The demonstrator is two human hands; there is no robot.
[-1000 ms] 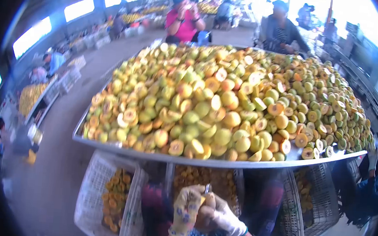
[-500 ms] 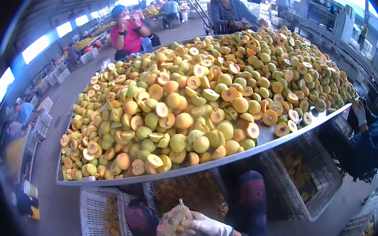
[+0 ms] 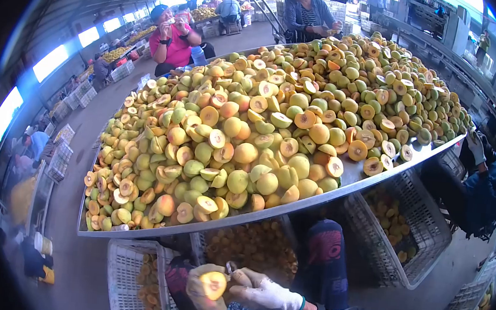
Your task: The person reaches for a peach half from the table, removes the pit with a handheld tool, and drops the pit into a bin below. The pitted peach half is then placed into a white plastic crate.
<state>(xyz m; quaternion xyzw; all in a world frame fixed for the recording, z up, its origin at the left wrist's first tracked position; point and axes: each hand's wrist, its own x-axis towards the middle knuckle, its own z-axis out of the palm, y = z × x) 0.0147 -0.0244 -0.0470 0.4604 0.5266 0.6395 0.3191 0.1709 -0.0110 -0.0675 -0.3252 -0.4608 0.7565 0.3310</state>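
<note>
Low in the view, my left hand [image 3: 206, 303], in a soiled patterned glove, holds a halved yellow fruit [image 3: 213, 284] with its cut face showing. Beside it, my right hand [image 3: 266, 293], in a white glove, has its fingers closed round a small metal tool [image 3: 230, 267], whose tip is by the fruit. Most of the tool is hidden by the fingers. Beyond my hands, a metal-edged table [image 3: 195, 232] bears a large heap of halved fruits [image 3: 237, 181].
White crates [image 3: 122, 273] with fruit pieces stand beneath the table's near edge, another crate [image 3: 427, 245] at the right. A person in pink [image 3: 177, 50] and one in grey [image 3: 305, 14] sit across the table. Another person's gloved hand [image 3: 476, 151] is at the right.
The halved fruit in my left hand has turned into view, its cut face showing. My left hand has shifted slightly left, and the view has moved a little.
</note>
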